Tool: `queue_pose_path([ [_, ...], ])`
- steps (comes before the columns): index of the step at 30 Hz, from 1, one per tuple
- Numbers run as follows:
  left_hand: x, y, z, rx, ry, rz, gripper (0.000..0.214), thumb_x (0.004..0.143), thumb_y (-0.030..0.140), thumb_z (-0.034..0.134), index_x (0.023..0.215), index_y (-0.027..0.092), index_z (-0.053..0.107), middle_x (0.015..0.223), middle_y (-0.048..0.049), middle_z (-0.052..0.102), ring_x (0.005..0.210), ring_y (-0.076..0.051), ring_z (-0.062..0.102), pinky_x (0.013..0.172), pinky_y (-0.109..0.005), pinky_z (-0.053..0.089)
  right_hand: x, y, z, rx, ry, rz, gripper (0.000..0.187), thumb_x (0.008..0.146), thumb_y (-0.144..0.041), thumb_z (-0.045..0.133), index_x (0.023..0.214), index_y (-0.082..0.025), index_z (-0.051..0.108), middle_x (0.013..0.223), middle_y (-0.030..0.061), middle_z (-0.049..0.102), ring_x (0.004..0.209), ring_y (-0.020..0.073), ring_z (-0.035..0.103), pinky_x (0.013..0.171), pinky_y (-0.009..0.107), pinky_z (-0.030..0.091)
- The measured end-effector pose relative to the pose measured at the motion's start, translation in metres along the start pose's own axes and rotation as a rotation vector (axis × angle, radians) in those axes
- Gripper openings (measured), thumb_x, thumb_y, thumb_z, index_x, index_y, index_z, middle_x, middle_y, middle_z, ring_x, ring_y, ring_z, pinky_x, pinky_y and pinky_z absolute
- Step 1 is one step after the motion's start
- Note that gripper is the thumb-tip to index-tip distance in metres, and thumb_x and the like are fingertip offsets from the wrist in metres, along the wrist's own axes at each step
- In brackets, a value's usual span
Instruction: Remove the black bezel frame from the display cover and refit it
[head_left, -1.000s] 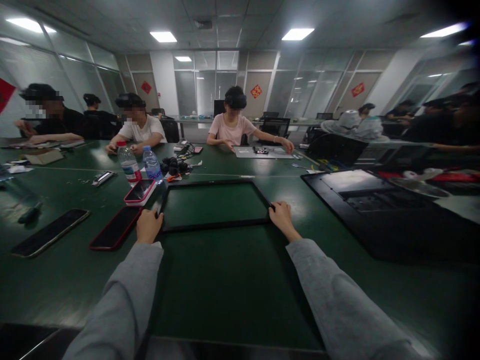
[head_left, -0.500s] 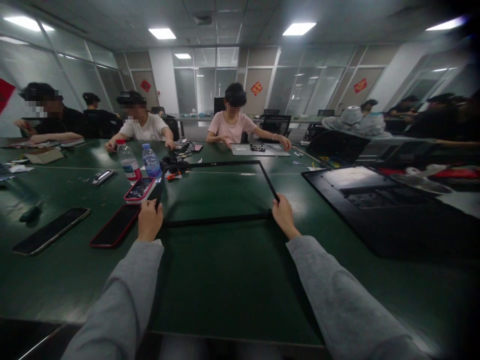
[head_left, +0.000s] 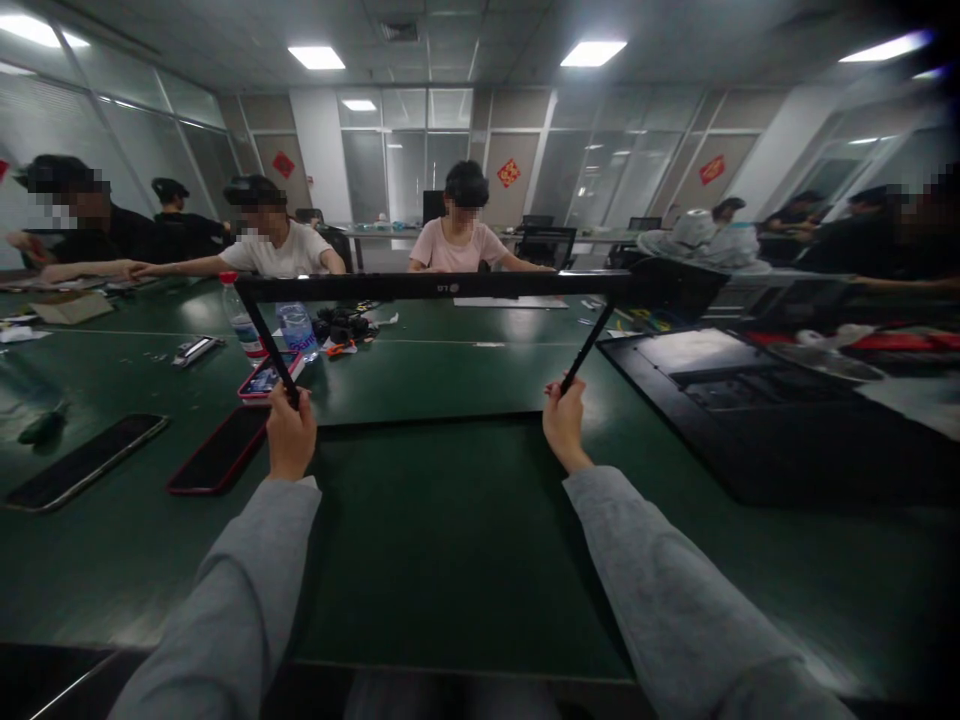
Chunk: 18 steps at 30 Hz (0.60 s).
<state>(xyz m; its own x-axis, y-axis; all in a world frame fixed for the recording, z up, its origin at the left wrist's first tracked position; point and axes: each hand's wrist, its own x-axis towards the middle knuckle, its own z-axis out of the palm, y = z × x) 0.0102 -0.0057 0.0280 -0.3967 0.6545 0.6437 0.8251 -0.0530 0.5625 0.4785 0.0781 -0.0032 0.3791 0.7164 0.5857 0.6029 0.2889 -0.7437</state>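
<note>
A thin black monitor bezel [head_left: 390,289], an open rectangular frame with an upside-down LG logo, tilts up above the green table. My left hand [head_left: 292,432] is closed round its left side bar, and my right hand [head_left: 565,420] grips the right side bar. The bezel's wider logo edge is raised and far from me; its thin edge lies low between my hands. To the right, a large black monitor panel or back cover [head_left: 705,400] rests on the table. Just left of my left hand lies a phone with a red case [head_left: 217,450].
Left on the green table [head_left: 465,560] are a black phone [head_left: 90,460], a pink-cased phone [head_left: 262,378], two plastic bottles [head_left: 296,330] and a cardboard box [head_left: 71,306]. Black cables [head_left: 341,328] sit beyond them. Several people work across the table.
The bezel's far edge has swung upward, so the logo bar now stands higher and looks wider. Both my hands keep their grip. Across the table, a person in white has stretched an arm leftward.
</note>
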Motion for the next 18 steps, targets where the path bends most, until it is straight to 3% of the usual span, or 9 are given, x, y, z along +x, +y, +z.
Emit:
queue_pose_path([
  [4,0.000,-0.003,0.000,0.026,-0.018,-0.035,0.046,0.101,0.039,0.035,0.139,0.014,0.033,0.118,-0.0148,0.067,0.111,-0.026,0.065,0.097,-0.039,0.048,0.000,0.002,0.000,-0.042,-0.052,-0.006,0.044,0.096,-0.034,0.033,0.134,-0.015,0.038,0.101,0.0108,0.062,0.087,0.0213,0.061,0.085,0.039,0.050],
  [10,-0.003,-0.014,0.006,0.042,-0.195,-0.059,0.041,0.098,0.034,0.036,0.134,0.015,0.037,0.125,-0.0171,0.062,0.096,-0.027,0.069,0.086,-0.040,0.052,-0.001,0.003,0.003,-0.102,-0.173,0.034,0.058,0.088,-0.025,0.035,0.144,-0.011,0.028,0.100,0.0129,0.063,0.082,0.0227,0.062,0.077,0.039,0.052],
  [18,-0.003,-0.016,0.008,0.087,-0.235,-0.074,0.043,0.099,0.036,0.034,0.134,0.013,0.039,0.129,-0.0193,0.059,0.101,-0.031,0.068,0.083,-0.042,0.053,0.001,0.018,0.006,-0.112,-0.211,0.040,0.058,0.086,-0.024,0.037,0.142,-0.013,0.033,0.097,0.0115,0.064,0.086,0.0233,0.064,0.081,0.039,0.052],
])
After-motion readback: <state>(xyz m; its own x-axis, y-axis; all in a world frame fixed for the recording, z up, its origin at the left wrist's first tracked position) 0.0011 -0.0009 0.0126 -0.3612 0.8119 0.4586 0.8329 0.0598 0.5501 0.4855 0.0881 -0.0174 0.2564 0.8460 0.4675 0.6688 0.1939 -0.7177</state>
